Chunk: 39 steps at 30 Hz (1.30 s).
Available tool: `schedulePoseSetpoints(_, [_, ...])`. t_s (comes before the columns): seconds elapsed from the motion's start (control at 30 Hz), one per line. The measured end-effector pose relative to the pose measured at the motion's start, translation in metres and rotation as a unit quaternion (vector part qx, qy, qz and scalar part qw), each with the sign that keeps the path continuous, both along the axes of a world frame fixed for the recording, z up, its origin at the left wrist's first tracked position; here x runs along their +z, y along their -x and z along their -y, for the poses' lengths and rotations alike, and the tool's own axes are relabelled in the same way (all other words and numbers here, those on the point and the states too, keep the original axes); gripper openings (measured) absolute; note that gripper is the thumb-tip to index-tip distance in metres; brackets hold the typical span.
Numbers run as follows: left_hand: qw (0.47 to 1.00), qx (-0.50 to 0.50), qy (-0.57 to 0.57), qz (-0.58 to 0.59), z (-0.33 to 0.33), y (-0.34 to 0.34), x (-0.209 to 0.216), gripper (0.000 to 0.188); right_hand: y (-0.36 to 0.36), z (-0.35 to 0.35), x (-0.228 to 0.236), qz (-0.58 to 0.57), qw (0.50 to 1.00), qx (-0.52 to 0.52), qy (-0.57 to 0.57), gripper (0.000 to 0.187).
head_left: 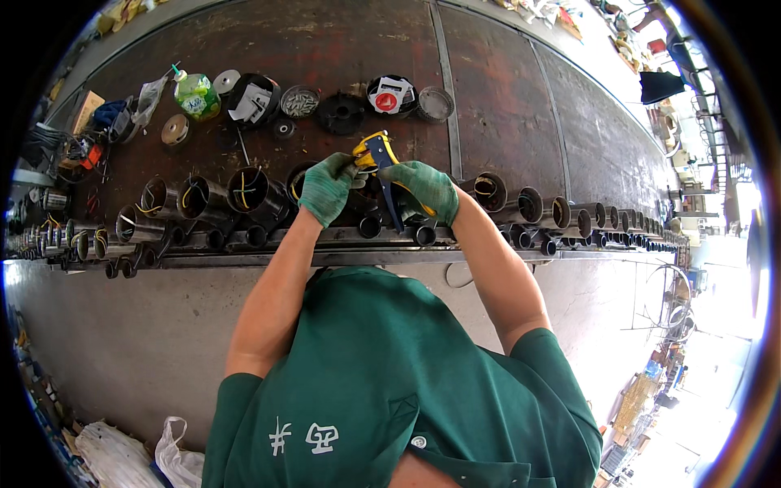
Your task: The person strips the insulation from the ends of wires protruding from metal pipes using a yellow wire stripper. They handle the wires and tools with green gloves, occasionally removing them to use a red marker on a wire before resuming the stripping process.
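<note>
Both my hands wear green work gloves and meet above the near edge of the dark bench. My right hand (425,187) is closed round the handles of a wire stripper (377,152) with a yellow head and blue-and-yellow grips. Its jaws point up and to the left. Beside the head, my left hand (327,190) is closed with its fingers pinched together; what they hold is too small to make out. Below and around the hands, dark metal cylinders lie in a row, partly hidden by the gloves. Yellow wires show inside one open cylinder (247,189) left of my left hand.
Behind the hands stand a dish of small metal parts (300,102), a black round part (342,113), a mesh-like round dish (435,104) and a green-labelled bottle (197,95). More cylinders (529,205) run rightward along the bench edge. Plastic bags (178,458) lie on the floor.
</note>
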State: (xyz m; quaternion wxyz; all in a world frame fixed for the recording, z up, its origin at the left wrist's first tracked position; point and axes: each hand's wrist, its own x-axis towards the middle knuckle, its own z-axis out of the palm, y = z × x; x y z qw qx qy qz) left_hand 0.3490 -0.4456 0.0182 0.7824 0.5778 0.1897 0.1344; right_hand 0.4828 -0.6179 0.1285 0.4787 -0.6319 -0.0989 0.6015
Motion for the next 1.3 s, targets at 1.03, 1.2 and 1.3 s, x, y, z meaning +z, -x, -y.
schedulePoseSetpoints(1.03, [0.997,0.005,-0.077,-0.031,-0.012,-0.003,-0.011,0.017,0.007,-0.017,-0.04,0.208,0.977,-0.043,-0.024,0.029])
schedulePoseSetpoints(1.2, [0.996,0.005,-0.084,-0.019,-0.012,-0.004,-0.019,0.016,0.01,-0.027,-0.021,0.264,0.965,0.005,0.003,0.032])
schedulePoseSetpoints(1.3, [1.0,-0.003,-0.004,-0.008,-0.008,-0.004,-0.008,0.016,0.004,-0.029,-0.015,0.332,0.94,0.076,0.017,0.039])
